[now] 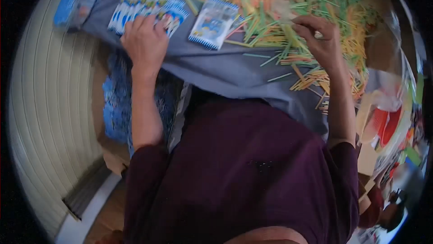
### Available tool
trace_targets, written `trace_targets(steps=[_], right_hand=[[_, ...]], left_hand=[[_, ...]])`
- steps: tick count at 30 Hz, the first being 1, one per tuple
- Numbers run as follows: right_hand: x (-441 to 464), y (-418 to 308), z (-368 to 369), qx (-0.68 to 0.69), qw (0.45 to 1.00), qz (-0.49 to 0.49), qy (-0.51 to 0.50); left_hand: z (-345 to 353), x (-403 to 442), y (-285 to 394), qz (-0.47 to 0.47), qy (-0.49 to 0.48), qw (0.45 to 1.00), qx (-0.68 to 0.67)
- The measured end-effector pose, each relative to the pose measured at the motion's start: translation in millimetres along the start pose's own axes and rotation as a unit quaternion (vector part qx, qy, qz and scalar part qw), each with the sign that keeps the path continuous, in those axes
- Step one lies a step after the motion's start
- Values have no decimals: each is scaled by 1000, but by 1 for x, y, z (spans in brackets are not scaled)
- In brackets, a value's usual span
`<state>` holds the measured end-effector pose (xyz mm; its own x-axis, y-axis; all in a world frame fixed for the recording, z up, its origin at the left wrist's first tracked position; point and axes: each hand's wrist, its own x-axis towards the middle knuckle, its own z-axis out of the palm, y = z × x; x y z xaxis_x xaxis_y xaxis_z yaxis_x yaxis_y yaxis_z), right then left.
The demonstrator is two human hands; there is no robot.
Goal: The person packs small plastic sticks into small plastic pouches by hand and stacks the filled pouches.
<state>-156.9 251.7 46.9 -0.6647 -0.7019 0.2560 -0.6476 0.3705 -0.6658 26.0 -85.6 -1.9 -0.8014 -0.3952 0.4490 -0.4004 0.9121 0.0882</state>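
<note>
On the grey cloth, my left hand (145, 41) rests on a fanned row of blue-and-white packets (131, 7), its fingers curled over their lower part; whether it grips one is hidden. To its right lies a single blue-and-white packet (214, 23), apart from both hands. My right hand (318, 36) is raised over the pile of thin coloured sticks (266, 23), thumb and index finger pinched together at a pale, blurred item. A ring-like pale spot shows between its fingers. The sticks are green, yellow and orange.
A large blue packet (72, 0) lies at the cloth's upper left corner. Below the cloth, a cardboard box (100, 104) holds many blue packets (115, 109). Boxes, plastic bags and a red item (391, 124) stand at the right. A ribbed light wall (45, 86) is at the left.
</note>
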Motion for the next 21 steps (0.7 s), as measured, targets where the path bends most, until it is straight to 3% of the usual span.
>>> trace_targets(steps=[5,8,11,13,14,16,18,21], right_hand=[[7,42,-41,-68,990,-15,120],[9,50,-72,-137,985,-31,104],[11,61,-73,-186,979,-32,80],[17,69,-64,-198,977,-29,76],[22,72,-53,-204,976,-20,69],[36,63,-40,-211,975,-14,62],[54,44,-29,-290,955,58,-29],[74,27,-8,-373,925,71,-17]], left_hand=[[-18,-3,13,-11,50,999,-14],[-31,-1,28,13,110,994,7],[-37,-2,46,70,86,992,-61],[-29,-2,72,82,-31,958,-273],[-25,-2,83,78,-29,959,-272],[-19,-2,101,105,-112,978,-138],[-16,-5,106,112,-99,982,-117],[-15,-12,116,130,-94,984,-75]])
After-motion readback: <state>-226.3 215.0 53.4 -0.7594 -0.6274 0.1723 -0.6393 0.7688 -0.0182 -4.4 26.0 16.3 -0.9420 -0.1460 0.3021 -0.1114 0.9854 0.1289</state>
